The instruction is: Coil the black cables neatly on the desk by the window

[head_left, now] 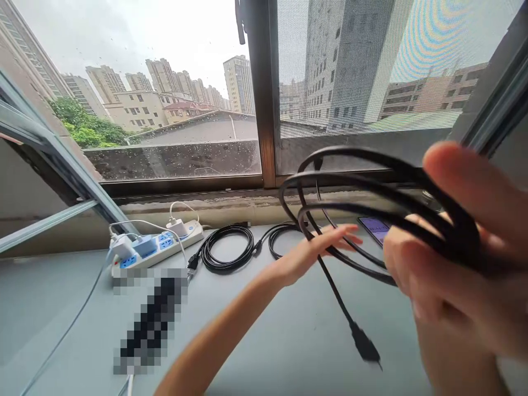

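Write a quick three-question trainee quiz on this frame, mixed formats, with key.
1. True or false: the right hand grips the looped black cable.
2. Where is the white power strip? A) on the ledge, left of the coiled cables; B) lifted off the ledge; C) hanging from the window frame.
3. Name the lit-screen thing lying just past the left hand.
Key: 1 true; 2 A; 3 phone.
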The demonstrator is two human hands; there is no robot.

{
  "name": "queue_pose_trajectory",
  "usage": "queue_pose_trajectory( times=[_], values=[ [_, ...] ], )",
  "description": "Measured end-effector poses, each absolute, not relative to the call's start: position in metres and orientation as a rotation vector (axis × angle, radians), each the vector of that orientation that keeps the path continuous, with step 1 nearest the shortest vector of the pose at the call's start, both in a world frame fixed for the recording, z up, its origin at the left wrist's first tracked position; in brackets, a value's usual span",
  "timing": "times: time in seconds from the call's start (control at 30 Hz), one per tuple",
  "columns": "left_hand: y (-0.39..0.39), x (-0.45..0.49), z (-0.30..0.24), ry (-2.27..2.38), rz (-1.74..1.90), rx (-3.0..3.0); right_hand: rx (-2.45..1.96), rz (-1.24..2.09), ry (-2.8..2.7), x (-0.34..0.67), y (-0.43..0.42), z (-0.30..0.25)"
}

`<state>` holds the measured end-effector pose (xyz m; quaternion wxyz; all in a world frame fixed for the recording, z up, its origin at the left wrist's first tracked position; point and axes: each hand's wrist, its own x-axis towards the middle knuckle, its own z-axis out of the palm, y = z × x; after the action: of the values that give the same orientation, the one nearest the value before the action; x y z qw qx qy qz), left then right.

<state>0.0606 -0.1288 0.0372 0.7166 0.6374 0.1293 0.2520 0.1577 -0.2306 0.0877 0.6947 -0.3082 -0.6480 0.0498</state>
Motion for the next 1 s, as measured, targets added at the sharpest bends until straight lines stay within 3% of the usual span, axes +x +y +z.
queue_pose_trajectory(
  times=[0.1, 0.2, 0.47, 0.67, 1.0],
  values=[
    [-0.125, 0.060, 0.043, 0.218, 0.826, 1.177, -0.415, 0.350, -1.319, 0.164, -0.208, 0.088],
    [-0.122, 0.054, 0.053, 0.223, 0.991, 1.138, -0.458, 0.485, -1.198, 0.165, -0.189, 0.085],
    [-0.103, 0.029, 0.070, 0.596, 1.421, 1.647, -0.824, -0.072, -1.228, 0.160, -0.166, 0.062],
    [-0.100, 0.011, 0.081, 0.871, 1.396, 1.874, -1.009, -0.119, -1.343, 0.163, -0.155, 0.060],
    [-0.104, 0.009, 0.085, 0.629, 1.015, 1.812, -1.012, -0.174, -1.457, 0.164, -0.155, 0.062]
  ],
)
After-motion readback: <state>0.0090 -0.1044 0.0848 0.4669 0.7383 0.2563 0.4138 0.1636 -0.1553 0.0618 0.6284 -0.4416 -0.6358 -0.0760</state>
